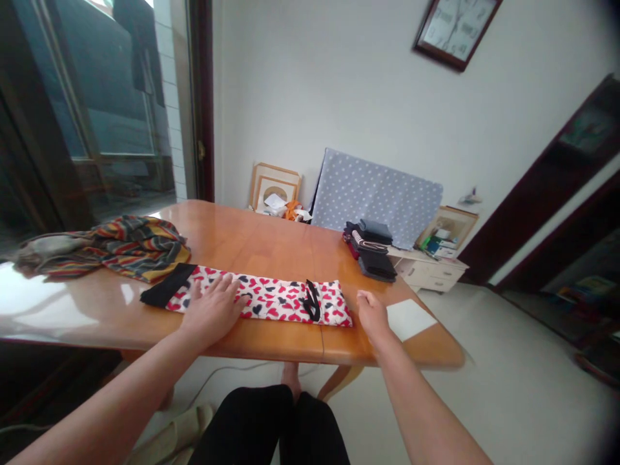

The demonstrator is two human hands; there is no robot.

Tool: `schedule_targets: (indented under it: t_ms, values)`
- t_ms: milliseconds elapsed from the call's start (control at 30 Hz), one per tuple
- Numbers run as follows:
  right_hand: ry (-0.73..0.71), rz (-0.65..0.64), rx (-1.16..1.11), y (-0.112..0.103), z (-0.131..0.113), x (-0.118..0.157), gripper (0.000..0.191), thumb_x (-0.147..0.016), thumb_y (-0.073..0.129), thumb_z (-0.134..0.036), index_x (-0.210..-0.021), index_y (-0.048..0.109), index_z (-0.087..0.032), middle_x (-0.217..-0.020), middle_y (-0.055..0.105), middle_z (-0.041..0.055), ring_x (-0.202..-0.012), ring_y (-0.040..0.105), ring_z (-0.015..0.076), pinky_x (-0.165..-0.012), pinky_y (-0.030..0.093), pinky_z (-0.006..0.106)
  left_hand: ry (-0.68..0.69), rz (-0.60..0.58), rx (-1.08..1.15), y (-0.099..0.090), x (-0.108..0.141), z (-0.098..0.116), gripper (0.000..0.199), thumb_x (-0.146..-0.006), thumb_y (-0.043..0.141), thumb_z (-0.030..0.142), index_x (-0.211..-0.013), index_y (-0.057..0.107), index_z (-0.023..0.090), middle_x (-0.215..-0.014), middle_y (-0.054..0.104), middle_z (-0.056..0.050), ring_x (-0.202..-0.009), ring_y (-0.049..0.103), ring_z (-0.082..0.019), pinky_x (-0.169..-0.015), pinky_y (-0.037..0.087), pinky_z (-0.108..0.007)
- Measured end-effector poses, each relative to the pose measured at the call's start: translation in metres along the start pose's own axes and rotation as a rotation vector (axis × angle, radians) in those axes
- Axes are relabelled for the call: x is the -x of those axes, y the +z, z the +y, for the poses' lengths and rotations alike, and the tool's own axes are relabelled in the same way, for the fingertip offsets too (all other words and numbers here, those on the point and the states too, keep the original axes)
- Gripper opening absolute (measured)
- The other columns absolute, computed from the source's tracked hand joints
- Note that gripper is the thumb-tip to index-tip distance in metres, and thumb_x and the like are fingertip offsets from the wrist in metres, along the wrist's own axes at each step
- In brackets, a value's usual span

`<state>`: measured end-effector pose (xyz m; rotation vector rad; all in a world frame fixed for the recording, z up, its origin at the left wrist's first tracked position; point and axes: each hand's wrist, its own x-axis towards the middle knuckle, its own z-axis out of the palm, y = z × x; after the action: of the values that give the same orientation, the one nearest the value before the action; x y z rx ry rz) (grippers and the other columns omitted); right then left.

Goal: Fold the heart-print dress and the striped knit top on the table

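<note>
Left hand (212,310) on folded heart-print cloth (271,299); white drawer cabinet (426,274) beyond, papers (438,244) atop.

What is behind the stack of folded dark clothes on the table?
A grey polka-dot panel leans there against the wall; the folded stack and table hide its lower edge.

Lots of room to work with here tbh. Behind the heart cloth (271,300) there's a wide run of table (252,239) a hand can pass across, going up to the striped cloth (140,248) on the left and the folded stack (371,248) on the right. Those two piles are the main things in the way. The left hand (213,310) is on the cloth, and the right hand (372,316) is just past its end. The white paper (411,319) next to it lies flat, so a hand can slide right over it.
</note>
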<state>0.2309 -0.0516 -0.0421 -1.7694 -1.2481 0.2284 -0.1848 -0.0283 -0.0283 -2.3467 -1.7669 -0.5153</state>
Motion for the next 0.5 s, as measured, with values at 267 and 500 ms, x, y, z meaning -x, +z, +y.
schedule_targets:
  t_ms: [267,500]
  values:
    - [0.069,-0.020,-0.104,0.005,0.013,0.008,0.039,-0.087,0.049,-0.047,-0.104,0.074,-0.022,-0.109,0.076,0.0082,-0.103,0.068,0.0247,-0.093,0.050,0.035,0.324,0.001,0.201,-0.001,-0.041,0.141,0.055,-0.105,0.028,0.044,-0.151,0.045,0.019,-0.162,0.039,-0.012,-0.153,0.029,-0.027,-0.120,0.027,-0.056]
    - [0.133,-0.233,-0.255,-0.015,0.007,-0.006,0.038,-0.085,0.054,-0.048,-0.103,0.072,-0.020,-0.096,0.076,0.0075,-0.086,0.071,0.0234,-0.076,0.053,0.034,0.402,-0.118,0.126,0.037,-0.062,0.173,0.063,-0.103,0.030,0.051,-0.155,0.042,0.018,-0.164,0.032,-0.014,-0.153,0.027,-0.031,-0.120,0.016,-0.067]
